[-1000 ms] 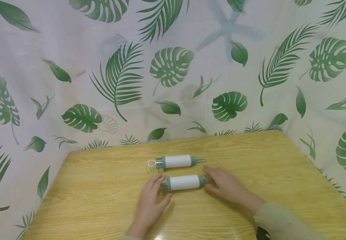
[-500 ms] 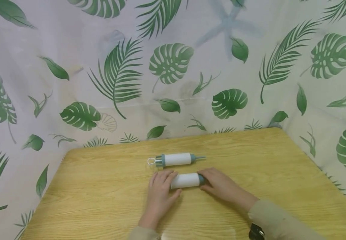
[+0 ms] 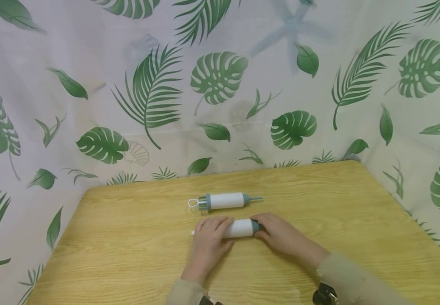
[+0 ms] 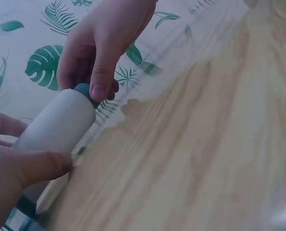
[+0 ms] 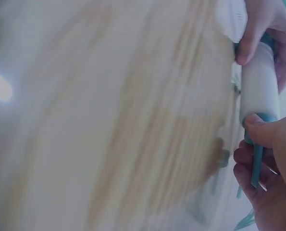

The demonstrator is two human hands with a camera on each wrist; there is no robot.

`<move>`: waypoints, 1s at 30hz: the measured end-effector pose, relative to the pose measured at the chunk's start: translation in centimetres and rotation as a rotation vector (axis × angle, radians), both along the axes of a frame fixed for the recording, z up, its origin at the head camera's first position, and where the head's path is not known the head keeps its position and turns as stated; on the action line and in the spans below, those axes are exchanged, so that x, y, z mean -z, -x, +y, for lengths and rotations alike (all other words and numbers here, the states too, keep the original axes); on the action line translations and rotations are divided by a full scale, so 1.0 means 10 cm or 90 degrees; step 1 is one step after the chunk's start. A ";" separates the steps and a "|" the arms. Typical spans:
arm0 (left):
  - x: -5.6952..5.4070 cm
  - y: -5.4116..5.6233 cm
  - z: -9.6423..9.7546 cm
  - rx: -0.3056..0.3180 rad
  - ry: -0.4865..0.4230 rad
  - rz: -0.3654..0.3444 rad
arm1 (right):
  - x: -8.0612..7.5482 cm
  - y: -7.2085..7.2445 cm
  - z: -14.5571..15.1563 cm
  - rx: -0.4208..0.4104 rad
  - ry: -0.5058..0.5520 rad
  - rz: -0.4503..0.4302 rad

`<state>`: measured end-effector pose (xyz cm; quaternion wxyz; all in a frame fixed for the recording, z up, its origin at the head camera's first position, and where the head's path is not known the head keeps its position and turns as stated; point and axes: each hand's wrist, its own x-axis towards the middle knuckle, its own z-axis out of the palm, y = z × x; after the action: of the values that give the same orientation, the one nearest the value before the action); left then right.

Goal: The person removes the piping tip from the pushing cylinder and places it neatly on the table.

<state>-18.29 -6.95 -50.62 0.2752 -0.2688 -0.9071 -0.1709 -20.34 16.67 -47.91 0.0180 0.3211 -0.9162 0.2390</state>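
Note:
A white syringe-like tube with blue-green ends lies crosswise before me. My left hand grips its left end, thumb on the near side and fingers over the top, hiding most of that end. At the other end my right hand pinches the blue-green cap. The right wrist view shows the thin blue-green nozzle running down between the right thumb and fingers. Just behind lies a matching tube, untouched, its white loop handle to the left and its nozzle to the right.
The wood-grain table reaches back to a white curtain printed with green leaves, which also hangs along both sides. A dark device is strapped at the right sleeve, and part of another shows at the left.
Both hands have closed in on the near tube. The left hand has slid right from its end onto the white barrel, and the right hand now pinches the cap. The rear tube stays put.

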 end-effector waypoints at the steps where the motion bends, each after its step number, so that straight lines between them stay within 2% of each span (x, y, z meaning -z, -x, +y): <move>1: 0.01 0.00 0.00 0.000 -0.007 0.003 | -0.01 0.00 0.00 -0.005 0.005 -0.005; 9: 0.07 0.00 -0.02 0.026 -0.061 0.053 | -0.02 0.01 0.01 -0.034 0.024 -0.049; 15: 0.07 0.01 -0.02 0.052 -0.057 0.098 | -0.01 0.01 0.04 -0.029 0.033 -0.021; 19: 0.07 0.01 -0.02 0.047 -0.040 0.102 | -0.01 0.00 0.04 -0.025 0.039 0.000; 27: 0.06 0.00 -0.01 0.044 -0.030 0.101 | -0.02 0.00 0.02 -0.013 0.042 0.001; 30: 0.05 -0.01 -0.01 0.043 -0.037 0.080 | -0.03 0.00 0.03 -0.024 0.039 0.021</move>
<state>-18.20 -7.09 -51.10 0.3335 -0.3013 -0.8731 -0.1891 -20.34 16.93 -47.60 0.0384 0.3415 -0.9018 0.2621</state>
